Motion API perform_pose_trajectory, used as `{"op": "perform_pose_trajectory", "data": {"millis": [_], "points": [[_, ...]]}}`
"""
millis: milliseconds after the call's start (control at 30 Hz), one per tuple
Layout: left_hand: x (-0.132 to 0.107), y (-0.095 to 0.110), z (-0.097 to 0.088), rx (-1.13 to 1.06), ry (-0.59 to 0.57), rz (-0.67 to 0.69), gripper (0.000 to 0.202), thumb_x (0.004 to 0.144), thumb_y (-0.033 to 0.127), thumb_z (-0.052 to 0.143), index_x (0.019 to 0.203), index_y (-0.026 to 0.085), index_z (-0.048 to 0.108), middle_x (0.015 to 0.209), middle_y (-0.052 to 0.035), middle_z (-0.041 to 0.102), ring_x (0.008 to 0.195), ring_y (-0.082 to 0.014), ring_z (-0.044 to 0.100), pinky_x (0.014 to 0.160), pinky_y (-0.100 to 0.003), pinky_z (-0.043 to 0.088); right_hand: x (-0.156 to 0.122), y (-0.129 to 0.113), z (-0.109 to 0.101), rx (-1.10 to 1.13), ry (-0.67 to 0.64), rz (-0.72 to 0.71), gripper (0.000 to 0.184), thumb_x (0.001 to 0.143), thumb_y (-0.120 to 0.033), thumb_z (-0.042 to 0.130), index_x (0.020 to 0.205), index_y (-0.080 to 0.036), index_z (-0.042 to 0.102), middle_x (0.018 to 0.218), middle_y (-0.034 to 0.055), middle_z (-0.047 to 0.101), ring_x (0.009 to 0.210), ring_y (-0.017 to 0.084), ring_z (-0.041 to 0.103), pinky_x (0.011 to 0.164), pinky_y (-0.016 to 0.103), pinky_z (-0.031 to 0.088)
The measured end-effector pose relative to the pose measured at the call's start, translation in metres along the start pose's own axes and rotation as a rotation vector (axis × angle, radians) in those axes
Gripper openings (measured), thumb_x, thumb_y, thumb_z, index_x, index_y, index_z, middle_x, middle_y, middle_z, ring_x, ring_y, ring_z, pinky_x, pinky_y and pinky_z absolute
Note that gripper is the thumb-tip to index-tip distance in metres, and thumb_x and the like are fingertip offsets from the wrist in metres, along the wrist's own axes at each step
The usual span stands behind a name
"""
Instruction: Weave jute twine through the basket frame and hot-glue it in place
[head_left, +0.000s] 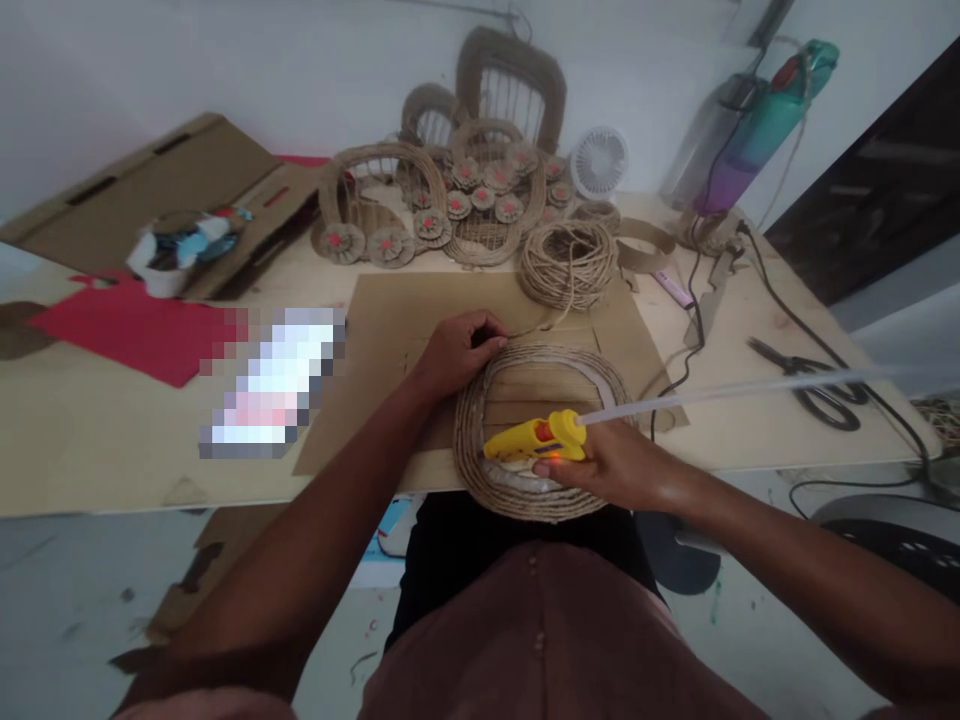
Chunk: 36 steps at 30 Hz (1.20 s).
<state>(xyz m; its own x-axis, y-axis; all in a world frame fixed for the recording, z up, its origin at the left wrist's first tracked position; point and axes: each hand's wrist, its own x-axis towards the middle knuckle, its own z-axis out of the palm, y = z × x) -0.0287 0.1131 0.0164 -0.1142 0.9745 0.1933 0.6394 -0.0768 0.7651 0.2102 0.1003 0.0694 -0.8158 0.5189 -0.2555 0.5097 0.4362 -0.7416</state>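
Observation:
My right hand (611, 468) is wrapped round a yellow glue gun (525, 440), with a long clear glue stick (675, 402) jutting from its back end. Its nozzle meets the inner left side of a rounded frame (469, 470) wound with rows of twine. The frame overhangs the table's front edge. At its upper left, my left hand (459, 350) pinches a strand of twine (529, 330) between thumb and fingers. That strand leads back to a ball of twine (566, 265) standing on a cardboard sheet (405, 310).
Black scissors (814, 385) and a dark cable (701, 320) lie at right. Several twine frames with flowers (390, 205) lean at the back beside a small white fan (598, 162). Left are a blurred-out bright object (274, 385), red cloth (150, 325) and an open cardboard box (172, 200).

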Motion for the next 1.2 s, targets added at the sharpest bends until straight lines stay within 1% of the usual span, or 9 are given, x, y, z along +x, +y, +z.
{"op": "perform_pose_trajectory", "data": {"millis": [233,400,467,600,700,833,967,1067,1200], "points": [[0.0,-0.002,0.001,-0.007,0.002,-0.008,0.023,0.076,0.038,0.056,0.083,0.018,0.066,0.078,-0.0011,0.069,0.071,-0.016,0.057,0.072,-0.029,0.046,-0.003,-0.004,-0.001,-0.015,-0.038,0.058,0.03,0.09,-0.04,0.058,0.106,-0.018,0.068,0.092,0.0069,0.072,0.081,0.022,0.064,0.069,0.03,0.047],[0.0,-0.002,0.002,-0.01,0.003,-0.004,0.023,0.076,0.039,0.056,0.082,0.019,0.066,0.081,-0.0012,0.069,0.072,-0.0162,0.057,0.073,-0.03,0.046,-0.01,-0.004,-0.003,-0.085,-0.062,-0.022,0.031,0.09,-0.037,0.058,0.11,-0.016,0.068,0.103,0.0103,0.072,0.092,0.024,0.065,0.077,0.033,0.048],[0.0,-0.003,0.002,-0.013,0.006,0.004,0.023,0.076,0.038,0.056,0.082,0.018,0.066,0.081,-0.0013,0.069,0.072,-0.016,0.057,0.074,-0.03,0.046,-0.013,-0.004,-0.003,-0.07,-0.057,-0.016,0.031,0.09,-0.037,0.058,0.111,-0.017,0.067,0.104,0.0096,0.072,0.093,0.024,0.065,0.078,0.033,0.048],[0.001,-0.003,0.001,-0.006,0.009,0.014,0.023,0.076,0.038,0.056,0.083,0.018,0.066,0.081,-0.0015,0.069,0.073,-0.0161,0.057,0.074,-0.029,0.046,-0.017,-0.005,-0.003,0.011,-0.101,0.037,0.029,0.09,-0.035,0.058,0.11,-0.016,0.068,0.096,0.0068,0.073,0.084,0.021,0.066,0.074,0.03,0.049],[0.001,-0.003,0.001,0.004,0.004,0.017,0.023,0.076,0.037,0.056,0.083,0.018,0.066,0.081,-0.0015,0.069,0.073,-0.0162,0.057,0.075,-0.029,0.047,-0.023,-0.005,-0.005,-0.002,-0.124,0.031,0.029,0.089,-0.032,0.059,0.111,-0.015,0.068,0.101,0.0081,0.073,0.087,0.021,0.066,0.076,0.03,0.049],[0.001,-0.002,0.001,0.013,-0.005,0.013,0.023,0.076,0.037,0.056,0.083,0.017,0.067,0.08,-0.0014,0.069,0.072,-0.0157,0.057,0.074,-0.029,0.047,-0.026,-0.007,-0.005,-0.024,-0.104,0.028,0.034,0.09,-0.034,0.057,0.116,-0.014,0.066,0.108,0.0103,0.072,0.093,0.023,0.066,0.079,0.032,0.05],[0.0,-0.002,0.001,0.016,0.008,0.019,0.024,0.076,0.036,0.057,0.083,0.017,0.067,0.082,-0.0017,0.07,0.071,-0.0152,0.057,0.075,-0.029,0.047,-0.019,-0.009,-0.001,-0.015,-0.079,0.061,0.034,0.092,-0.037,0.055,0.114,-0.015,0.067,0.103,0.0089,0.072,0.087,0.021,0.065,0.075,0.03,0.048],[0.0,-0.003,0.002,0.019,0.01,0.027,0.024,0.076,0.036,0.057,0.083,0.017,0.068,0.083,-0.0019,0.07,0.072,-0.0154,0.058,0.076,-0.03,0.048,-0.015,-0.008,0.002,-0.023,-0.076,0.045,0.036,0.091,-0.042,0.056,0.112,-0.015,0.067,0.098,0.0084,0.072,0.082,0.021,0.064,0.07,0.029,0.046],[0.001,-0.004,0.001,0.024,0.001,0.037,0.024,0.077,0.036,0.056,0.085,0.017,0.068,0.082,-0.0019,0.071,0.075,-0.0166,0.06,0.076,-0.03,0.048,-0.014,-0.008,0.005,-0.062,-0.023,0.01,0.034,0.092,-0.04,0.055,0.111,-0.016,0.068,0.099,0.0084,0.072,0.085,0.021,0.064,0.072,0.028,0.045]]}}
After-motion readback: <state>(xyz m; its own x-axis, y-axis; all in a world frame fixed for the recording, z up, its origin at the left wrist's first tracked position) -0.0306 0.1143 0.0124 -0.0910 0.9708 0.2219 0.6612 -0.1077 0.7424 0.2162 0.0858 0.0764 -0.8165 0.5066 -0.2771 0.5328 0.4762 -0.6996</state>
